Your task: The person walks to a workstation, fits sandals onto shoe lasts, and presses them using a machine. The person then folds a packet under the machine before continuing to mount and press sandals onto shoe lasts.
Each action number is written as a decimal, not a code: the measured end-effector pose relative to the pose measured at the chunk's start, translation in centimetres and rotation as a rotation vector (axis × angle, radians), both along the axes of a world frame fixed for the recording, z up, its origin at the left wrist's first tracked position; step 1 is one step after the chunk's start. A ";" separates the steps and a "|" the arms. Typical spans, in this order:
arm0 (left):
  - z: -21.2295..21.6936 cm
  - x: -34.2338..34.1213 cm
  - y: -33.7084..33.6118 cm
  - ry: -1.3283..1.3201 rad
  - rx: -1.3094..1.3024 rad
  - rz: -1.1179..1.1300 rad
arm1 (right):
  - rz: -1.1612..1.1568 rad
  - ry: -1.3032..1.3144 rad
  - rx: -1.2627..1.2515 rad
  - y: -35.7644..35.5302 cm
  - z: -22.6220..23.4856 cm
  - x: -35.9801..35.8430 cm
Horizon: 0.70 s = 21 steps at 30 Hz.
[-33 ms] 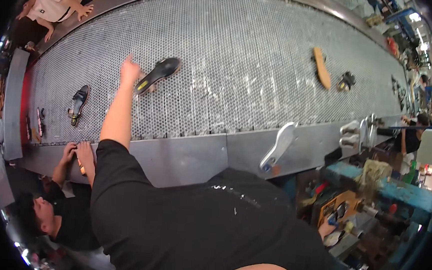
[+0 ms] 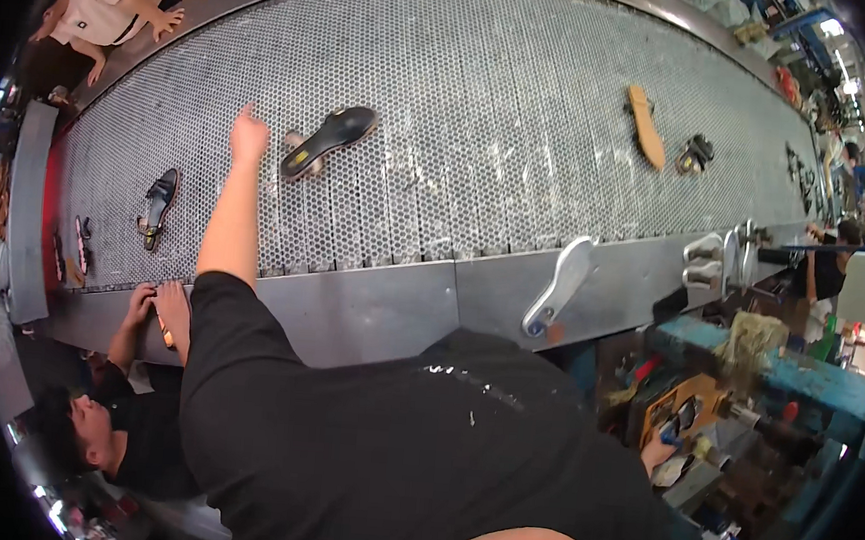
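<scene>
My left hand (image 2: 249,139) reaches over the metal mesh conveyor belt (image 2: 464,102), one finger stretched forward, nothing visible in it. Just right of it, apart from it, lies a black sandal (image 2: 331,143) with a dark insole and a small yellow label. Low at the right, my right hand (image 2: 655,452) is partly hidden at a machine. Its fingers are closed by a small blue piece (image 2: 669,437) and dark parts on a tan block (image 2: 692,404); what they grip cannot be made out. Another black sandal (image 2: 160,208) lies left of my left arm.
A tan sole (image 2: 646,129) and a black strappy shoe (image 2: 696,154) lie farther right on the belt. A silver sole-shaped plate (image 2: 562,284) sits on the near metal edge. A co-worker's hands (image 2: 161,303) rest at that edge; another person (image 2: 110,2) stands across.
My left hand has drawn slightly left, away from the black sandal beside it. That sandal lies a little farther right. My right hand stays at the machine.
</scene>
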<state>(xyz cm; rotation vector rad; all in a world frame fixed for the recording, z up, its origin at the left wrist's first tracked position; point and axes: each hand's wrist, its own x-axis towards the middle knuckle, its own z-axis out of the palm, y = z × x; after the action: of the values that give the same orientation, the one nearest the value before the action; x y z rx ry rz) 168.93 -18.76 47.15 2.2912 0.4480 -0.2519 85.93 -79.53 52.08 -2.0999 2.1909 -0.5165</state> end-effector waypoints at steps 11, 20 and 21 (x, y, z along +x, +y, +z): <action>-13.0 -4.5 -7.8 0.030 0.511 -0.544 | 0.012 -0.092 -0.175 0.8 -3.6 1.0; -5.9 -29.8 -30.0 0.865 -1.593 -0.499 | -0.033 -1.019 -0.104 12.8 0.6 10.7; 0.1 -35.1 -32.3 0.721 -1.374 -0.741 | -0.025 -0.995 -0.075 14.4 2.6 13.4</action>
<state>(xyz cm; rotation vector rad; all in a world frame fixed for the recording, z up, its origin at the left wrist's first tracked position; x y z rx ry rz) 133.88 -51.06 47.25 0.8427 -0.2581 -1.2949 99.35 -65.09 54.67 -1.3303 1.5921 -1.2971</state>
